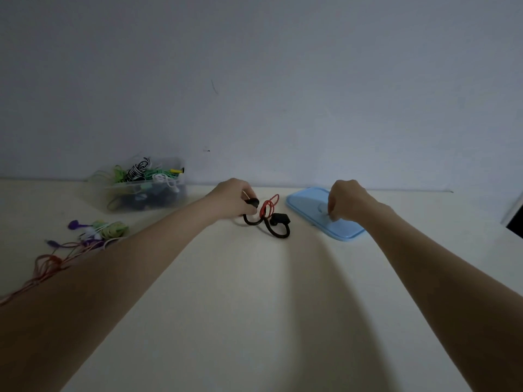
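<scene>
A pair of black ear-hook earphones (278,222) joined by a coiled red cable (270,206) lies on the cream table, near the wall. My left hand (230,199) grips the left earbud of the pair between thumb and fingers. To the right, my right hand (346,200) hovers over a light blue lid (300,200), fingers curled; whether they hold anything is unclear.
A clear plastic box (147,190) full of tangled earphones stands by the wall at the back left. Loose green, purple and white earphones (104,232) and an orange cable (46,264) lie at the left edge. A white wall backs the table (254,306).
</scene>
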Action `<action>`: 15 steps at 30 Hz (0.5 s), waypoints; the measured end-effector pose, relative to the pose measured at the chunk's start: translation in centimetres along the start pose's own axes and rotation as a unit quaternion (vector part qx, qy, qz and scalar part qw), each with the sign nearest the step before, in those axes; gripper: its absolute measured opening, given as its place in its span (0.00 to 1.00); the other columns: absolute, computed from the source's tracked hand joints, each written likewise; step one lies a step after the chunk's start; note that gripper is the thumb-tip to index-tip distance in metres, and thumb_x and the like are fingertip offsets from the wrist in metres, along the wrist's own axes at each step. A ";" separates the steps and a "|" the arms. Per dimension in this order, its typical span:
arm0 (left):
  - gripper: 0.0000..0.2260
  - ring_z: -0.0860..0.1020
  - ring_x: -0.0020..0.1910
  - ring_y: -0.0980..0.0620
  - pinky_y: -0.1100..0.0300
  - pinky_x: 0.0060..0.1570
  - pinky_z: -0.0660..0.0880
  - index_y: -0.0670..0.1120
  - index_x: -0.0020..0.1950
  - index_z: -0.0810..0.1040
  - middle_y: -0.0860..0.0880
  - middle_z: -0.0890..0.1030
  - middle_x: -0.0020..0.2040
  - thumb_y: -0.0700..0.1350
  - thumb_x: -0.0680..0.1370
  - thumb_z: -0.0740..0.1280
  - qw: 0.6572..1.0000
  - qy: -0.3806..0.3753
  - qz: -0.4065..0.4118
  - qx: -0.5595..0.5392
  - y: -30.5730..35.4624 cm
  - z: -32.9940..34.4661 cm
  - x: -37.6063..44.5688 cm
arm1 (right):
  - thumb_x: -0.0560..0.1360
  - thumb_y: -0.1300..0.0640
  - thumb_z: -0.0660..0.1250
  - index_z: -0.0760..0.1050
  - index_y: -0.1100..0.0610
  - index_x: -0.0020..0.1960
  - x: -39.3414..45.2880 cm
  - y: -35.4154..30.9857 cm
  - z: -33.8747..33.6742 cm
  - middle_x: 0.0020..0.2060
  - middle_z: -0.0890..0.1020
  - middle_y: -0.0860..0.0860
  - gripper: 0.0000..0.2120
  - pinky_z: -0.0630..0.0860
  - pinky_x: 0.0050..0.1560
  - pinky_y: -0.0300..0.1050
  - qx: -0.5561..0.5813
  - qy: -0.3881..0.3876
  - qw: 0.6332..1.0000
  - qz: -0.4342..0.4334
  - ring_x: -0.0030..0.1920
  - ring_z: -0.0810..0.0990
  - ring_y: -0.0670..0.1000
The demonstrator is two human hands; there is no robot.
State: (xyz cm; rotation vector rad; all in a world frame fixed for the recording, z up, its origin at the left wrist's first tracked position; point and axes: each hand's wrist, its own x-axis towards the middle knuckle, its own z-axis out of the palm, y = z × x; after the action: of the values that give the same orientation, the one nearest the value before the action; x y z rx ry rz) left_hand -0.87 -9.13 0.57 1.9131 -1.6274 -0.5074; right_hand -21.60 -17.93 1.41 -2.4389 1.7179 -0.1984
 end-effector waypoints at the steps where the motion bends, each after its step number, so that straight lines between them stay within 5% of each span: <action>1: 0.08 0.76 0.43 0.52 0.67 0.38 0.70 0.44 0.48 0.78 0.49 0.79 0.45 0.38 0.71 0.71 1.000 0.010 0.010 -0.016 0.2 -0.1 0.0 | 0.67 0.65 0.73 0.78 0.64 0.53 0.0 0.0 0.0 0.51 0.79 0.61 0.15 0.72 0.44 0.44 0.001 0.002 1.000 -0.001 0.50 0.79 0.59; 10: 0.08 0.78 0.37 0.54 0.71 0.39 0.76 0.37 0.52 0.79 0.46 0.80 0.40 0.34 0.73 0.69 0.975 0.001 -0.009 -0.223 0.5 0.5 0.4 | 0.71 0.68 0.63 0.78 0.64 0.47 0.5 -1.4 -1.0 0.45 0.80 0.60 0.07 0.75 0.42 0.45 -0.003 0.107 0.993 -0.049 0.43 0.78 0.59; 13: 0.06 0.78 0.41 0.51 0.62 0.49 0.75 0.40 0.49 0.80 0.43 0.80 0.42 0.35 0.72 0.70 0.977 0.018 -0.013 -0.213 0.3 0.9 0.4 | 0.73 0.68 0.65 0.78 0.63 0.42 0.0 -3.3 -1.6 0.38 0.81 0.56 0.04 0.78 0.36 0.36 0.219 0.073 0.968 -0.101 0.36 0.81 0.53; 15: 0.05 0.78 0.42 0.50 0.61 0.50 0.74 0.43 0.44 0.79 0.43 0.80 0.43 0.34 0.72 0.70 0.968 0.022 -0.016 -0.248 0.1 1.2 0.1 | 0.73 0.69 0.66 0.76 0.64 0.39 -0.9 -5.1 -1.3 0.35 0.81 0.57 0.04 0.81 0.39 0.37 0.421 0.020 0.902 -0.094 0.34 0.82 0.52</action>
State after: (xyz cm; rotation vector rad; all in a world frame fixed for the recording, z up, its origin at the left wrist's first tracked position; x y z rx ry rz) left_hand -1.67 -9.49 -0.29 1.5632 -1.2887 -0.7959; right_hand -17.47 -15.51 3.63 -1.9147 1.0502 -0.8241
